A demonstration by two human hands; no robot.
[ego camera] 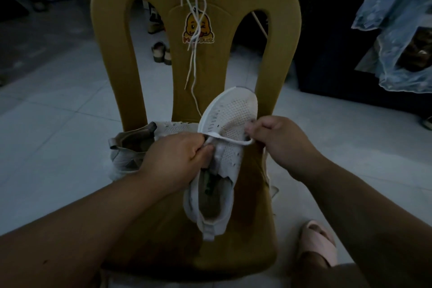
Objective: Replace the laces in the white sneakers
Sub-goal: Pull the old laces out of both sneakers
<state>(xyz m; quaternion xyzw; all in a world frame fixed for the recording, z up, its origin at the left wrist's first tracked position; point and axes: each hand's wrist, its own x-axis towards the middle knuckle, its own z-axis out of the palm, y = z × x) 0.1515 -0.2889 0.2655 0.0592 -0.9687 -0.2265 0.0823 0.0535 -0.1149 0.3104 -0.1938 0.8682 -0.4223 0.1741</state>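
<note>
Pinching the lace (233, 141) taut between them, left hand (177, 155) and right hand (278, 139) could have tugged it from the sneaker (230, 112).

Left hand (177, 154), right hand (278, 138): curled fingers, seemingly pinch grips.

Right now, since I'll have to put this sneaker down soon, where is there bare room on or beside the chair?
The chair seat is bare along its front edge, in front of the held sneaker. The tiled floor left of the chair is bare too. The seat's back is crowded: the second sneaker, your left hand, right hand and the hanging laces.
</note>
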